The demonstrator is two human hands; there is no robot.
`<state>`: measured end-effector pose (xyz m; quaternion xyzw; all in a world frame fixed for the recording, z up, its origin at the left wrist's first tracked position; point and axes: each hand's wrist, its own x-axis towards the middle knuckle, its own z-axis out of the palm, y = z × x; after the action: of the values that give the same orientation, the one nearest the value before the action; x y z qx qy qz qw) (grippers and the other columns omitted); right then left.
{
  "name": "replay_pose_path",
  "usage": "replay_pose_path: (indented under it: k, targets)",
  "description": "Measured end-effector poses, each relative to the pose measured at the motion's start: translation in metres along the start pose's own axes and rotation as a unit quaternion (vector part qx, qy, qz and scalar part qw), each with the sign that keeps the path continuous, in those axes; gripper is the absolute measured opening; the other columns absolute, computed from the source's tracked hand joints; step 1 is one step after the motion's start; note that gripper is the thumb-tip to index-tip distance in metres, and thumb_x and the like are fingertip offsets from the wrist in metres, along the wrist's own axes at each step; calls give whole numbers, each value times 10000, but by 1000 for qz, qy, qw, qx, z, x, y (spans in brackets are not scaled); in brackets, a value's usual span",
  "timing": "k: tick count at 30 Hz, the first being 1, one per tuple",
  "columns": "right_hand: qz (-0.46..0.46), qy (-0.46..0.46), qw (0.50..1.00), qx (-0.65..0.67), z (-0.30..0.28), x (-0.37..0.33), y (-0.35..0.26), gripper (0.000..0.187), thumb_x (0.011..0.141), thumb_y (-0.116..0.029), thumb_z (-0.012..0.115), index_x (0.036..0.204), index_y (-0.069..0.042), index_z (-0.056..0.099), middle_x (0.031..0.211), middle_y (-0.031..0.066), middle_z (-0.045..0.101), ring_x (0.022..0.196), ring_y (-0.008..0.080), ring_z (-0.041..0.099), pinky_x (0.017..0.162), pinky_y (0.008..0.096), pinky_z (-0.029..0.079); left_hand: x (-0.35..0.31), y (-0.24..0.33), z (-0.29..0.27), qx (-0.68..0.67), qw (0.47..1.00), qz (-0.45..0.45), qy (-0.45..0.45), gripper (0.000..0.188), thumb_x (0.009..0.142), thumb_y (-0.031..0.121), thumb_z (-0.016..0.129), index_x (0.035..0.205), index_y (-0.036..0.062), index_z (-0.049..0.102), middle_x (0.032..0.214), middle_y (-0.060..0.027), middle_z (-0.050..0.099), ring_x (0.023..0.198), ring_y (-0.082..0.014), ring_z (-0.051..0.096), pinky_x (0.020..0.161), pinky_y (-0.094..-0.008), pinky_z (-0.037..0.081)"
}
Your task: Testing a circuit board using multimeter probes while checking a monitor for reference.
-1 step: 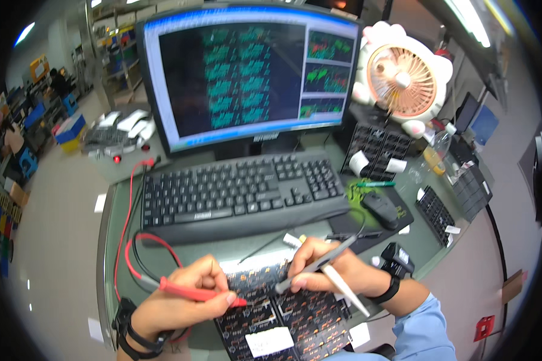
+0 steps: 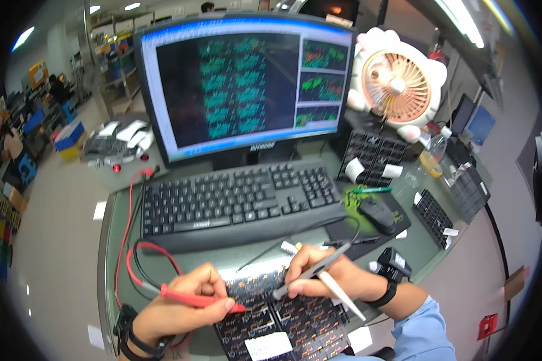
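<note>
My left hand (image 2: 186,301) is closed around a red test probe (image 2: 190,296), whose tip points down at the black circuit board panel (image 2: 310,331). My right hand (image 2: 343,277) grips a grey test probe (image 2: 322,265), angled down to the panel near the red one. A slim white stick (image 2: 341,295) also juts from under the right hand's fingers; its kind I cannot make out. Both probe tips are close together over the panel's middle, and whether they touch it I cannot tell. A white paper slip (image 2: 268,346) lies on the panel.
Beyond my hands are a black keyboard (image 2: 241,201) and a monitor (image 2: 229,84) with green board drawings. To the right are a mouse (image 2: 376,215), a green pen (image 2: 372,190), a pink-and-white fan (image 2: 397,86), a bottle (image 2: 435,153) and more black panels (image 2: 433,213). A red cable (image 2: 124,240) runs along the left.
The whole view has shifted slightly, with the monitor and desk things a little to the left. Both hands keep hold of their probes over the panel.
</note>
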<state>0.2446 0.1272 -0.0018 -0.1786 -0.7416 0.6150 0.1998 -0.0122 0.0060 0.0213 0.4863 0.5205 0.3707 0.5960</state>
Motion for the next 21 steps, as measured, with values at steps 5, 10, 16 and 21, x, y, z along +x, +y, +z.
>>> replay_pose_path:
  k: [5, 10, 16, 21]
  targets:
    - [-3, -21, 999, 28, 3, 1, 3, 210, 890, -196, 668, 959, -36, 552, 911, 16, 564, 883, 93, 564, 778, 253, 442, -3, -3, -1, -13, 1000, -7, 6, 227, 866, 129, 662, 905, 21, 467, 756, -58, 609, 634, -69, 565, 563, -210, 460]
    - [-9, -25, 999, 20, 0, 3, 0, 199, 901, -187, 652, 960, -30, 545, 915, 20, 567, 874, 84, 580, 767, 245, 455, 1, -3, -3, -20, 1000, 3, -1, 221, 873, 130, 653, 894, 28, 457, 751, -65, 603, 637, -71, 560, 567, -219, 459]
    - [-14, -22, 1000, 16, 3, 1, -2, 200, 912, -196, 641, 958, -29, 542, 899, 16, 569, 858, 78, 583, 750, 237, 460, -3, -5, -3, -2, 1000, 16, 6, 215, 875, 129, 650, 894, 32, 460, 750, -59, 599, 631, -67, 549, 566, -219, 452]
    - [3, -19, 1000, -1, 2, 4, -1, 194, 900, -189, 657, 946, -42, 539, 877, 11, 578, 818, 65, 575, 719, 231, 457, -3, -3, -4, -12, 1000, 19, 8, 212, 882, 155, 656, 911, 33, 486, 836, -23, 613, 754, -31, 536, 649, -193, 423]
